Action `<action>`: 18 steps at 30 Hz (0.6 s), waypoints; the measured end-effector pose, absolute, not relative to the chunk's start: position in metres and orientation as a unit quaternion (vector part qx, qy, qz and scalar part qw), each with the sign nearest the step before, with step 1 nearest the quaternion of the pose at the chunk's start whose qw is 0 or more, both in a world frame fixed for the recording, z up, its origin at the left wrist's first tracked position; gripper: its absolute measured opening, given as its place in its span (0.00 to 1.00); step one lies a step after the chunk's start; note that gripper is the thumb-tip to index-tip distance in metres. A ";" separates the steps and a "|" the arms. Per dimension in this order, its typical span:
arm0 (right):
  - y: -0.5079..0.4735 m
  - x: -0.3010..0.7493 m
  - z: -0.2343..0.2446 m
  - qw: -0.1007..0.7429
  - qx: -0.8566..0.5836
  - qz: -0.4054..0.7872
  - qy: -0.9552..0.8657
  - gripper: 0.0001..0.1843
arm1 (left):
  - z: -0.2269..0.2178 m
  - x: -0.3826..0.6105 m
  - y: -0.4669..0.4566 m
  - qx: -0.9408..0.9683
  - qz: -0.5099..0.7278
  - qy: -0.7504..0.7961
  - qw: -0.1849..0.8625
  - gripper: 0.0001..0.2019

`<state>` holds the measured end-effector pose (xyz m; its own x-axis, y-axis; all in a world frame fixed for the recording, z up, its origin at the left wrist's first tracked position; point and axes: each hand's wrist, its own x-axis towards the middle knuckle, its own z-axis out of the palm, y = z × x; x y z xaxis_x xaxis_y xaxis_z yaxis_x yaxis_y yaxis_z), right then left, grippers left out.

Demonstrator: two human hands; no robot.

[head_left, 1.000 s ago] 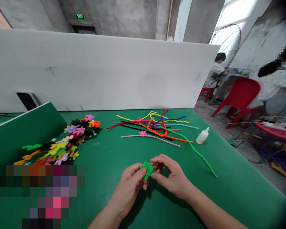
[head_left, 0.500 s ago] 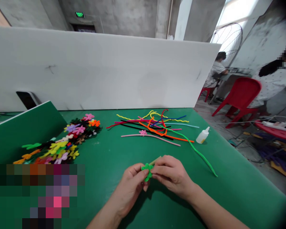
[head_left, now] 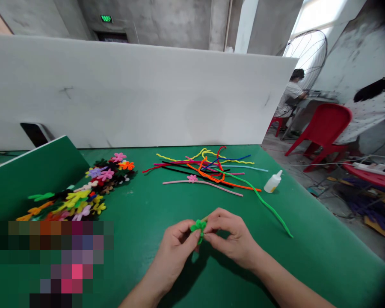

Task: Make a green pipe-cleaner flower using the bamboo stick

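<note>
Both my hands meet low over the green table (head_left: 308, 256). Between them is a small green felt flower (head_left: 198, 226). My left hand (head_left: 175, 252) pinches its left side with thumb and fingers. My right hand (head_left: 232, 237) pinches its right side, and a thin tan stick tip shows just above the flower by my right fingers. Beyond the hands lies a loose pile of coloured pipe cleaners (head_left: 208, 169), with a long green pipe cleaner (head_left: 266, 207) trailing toward the right.
A heap of coloured felt flowers (head_left: 90, 188) lies at the left beside a raised green board (head_left: 35, 175). A small glue bottle (head_left: 272, 182) lies near the table's right edge. A white partition (head_left: 131, 94) backs the table. People and a red chair (head_left: 324, 128) are at the right.
The hands have shifted only slightly while working the green flower between the fingers. The flower now sits a little more upright between both pinches.
</note>
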<state>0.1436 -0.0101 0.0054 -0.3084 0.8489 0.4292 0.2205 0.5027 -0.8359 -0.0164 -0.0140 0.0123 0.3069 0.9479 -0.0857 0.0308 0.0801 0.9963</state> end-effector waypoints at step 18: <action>-0.010 0.137 0.011 0.449 -0.444 0.502 -0.591 0.06 | 0.023 -0.017 -0.014 0.677 0.354 0.411 0.497 0.12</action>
<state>0.1367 -0.0103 0.0106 -0.2031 0.9755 0.0848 0.0746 0.1017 -0.9920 -0.0172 -0.0138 0.0234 0.4111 0.9088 0.0718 0.2049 -0.1689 0.9641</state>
